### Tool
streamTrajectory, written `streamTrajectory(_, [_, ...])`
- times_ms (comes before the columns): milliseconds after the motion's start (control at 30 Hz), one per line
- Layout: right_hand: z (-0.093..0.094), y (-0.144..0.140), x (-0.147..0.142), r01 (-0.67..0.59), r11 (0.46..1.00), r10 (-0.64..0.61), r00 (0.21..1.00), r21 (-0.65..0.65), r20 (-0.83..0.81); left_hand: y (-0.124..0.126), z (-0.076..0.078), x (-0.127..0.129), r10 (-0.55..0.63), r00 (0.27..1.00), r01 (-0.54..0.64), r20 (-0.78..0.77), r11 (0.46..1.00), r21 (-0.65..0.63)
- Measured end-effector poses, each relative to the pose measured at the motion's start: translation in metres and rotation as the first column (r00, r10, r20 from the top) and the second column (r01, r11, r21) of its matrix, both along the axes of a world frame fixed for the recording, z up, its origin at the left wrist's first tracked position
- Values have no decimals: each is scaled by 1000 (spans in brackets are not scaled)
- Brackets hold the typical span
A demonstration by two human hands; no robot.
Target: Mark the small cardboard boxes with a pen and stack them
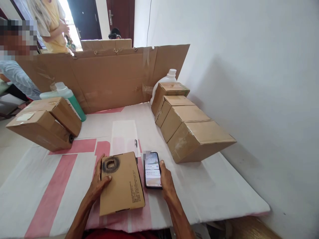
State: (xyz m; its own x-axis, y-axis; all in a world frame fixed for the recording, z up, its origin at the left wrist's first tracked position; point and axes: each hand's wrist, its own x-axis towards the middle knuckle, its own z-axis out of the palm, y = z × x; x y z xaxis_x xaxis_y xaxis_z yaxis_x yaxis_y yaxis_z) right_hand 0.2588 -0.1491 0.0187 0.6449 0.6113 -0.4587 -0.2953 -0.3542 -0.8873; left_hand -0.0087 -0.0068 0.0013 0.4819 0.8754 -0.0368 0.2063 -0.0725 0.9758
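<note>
My left hand (98,182) grips the left edge of a flat cardboard box (122,189), thumb on its top face. The box has a ragged dark-ringed hole near its upper left corner and small printed text on the right. My right hand (166,179) holds a smartphone (152,177) by its right edge, its fingers mostly hidden. The phone's screen is lit, facing up, showing a clock and notifications. Between box and phone, a pen (136,147) lies on a sheet of white paper (124,129), partly behind the box.
A row of cardboard boxes (184,132) stands at the right, with a white jug (165,79) behind. At the left, two boxes (42,129) stand by a green-liquid bottle (74,103). A cardboard panel (112,79) crosses the table's back. Other people are beyond it and at the left.
</note>
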Motion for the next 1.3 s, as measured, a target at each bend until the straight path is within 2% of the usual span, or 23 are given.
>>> streamTrajectory(200, [3, -5, 7, -16, 998, 27, 977, -55, 210, 1, 1, 0, -2, 999, 6, 51, 997, -80])
streamTrajectory(300, [7, -5, 1, 55, 995, -17, 911, -80, 413, 0, 3, 1, -7, 998, 12, 61, 996, -91])
streamTrajectory(400, [3, 0, -8, 117, 990, -55, 836, -80, 546, 0, 6, 1, -10, 998, 15, 64, 996, -92])
streamTrajectory(467, [-3, 4, -14, 124, 984, -15, 770, -126, 638, -1, 7, 2, -1, 998, 7, 63, 996, -84])
streamTrajectory(600, [-17, 9, -21, 141, 949, 166, 538, -282, 826, -2, 6, 2, 1, 997, 5, 72, 996, -88])
streamTrajectory(667, [-21, 10, -22, 157, 939, 195, 486, -305, 852, -3, 5, 2, 1, 997, 6, 79, 996, -93])
streamTrajectory(867, [-24, 14, -22, 214, 919, 194, 488, -332, 851, -2, 2, 0, 4, 995, 4, 101, 996, -86])
streamTrajectory(1067, [-20, 14, -24, 204, 904, 237, 494, -377, 836, 0, -2, 0, -20, 995, 26, 93, 997, -71])
streamTrajectory(1233, [-11, 11, -26, 212, 881, 270, 507, -422, 819, 0, 5, 2, -16, 996, 22, 82, 997, -72])
streamTrajectory(1300, [-5, 5, -27, 219, 890, 241, 517, -399, 821, -1, 10, -2, -10, 997, 15, 71, 997, -82])
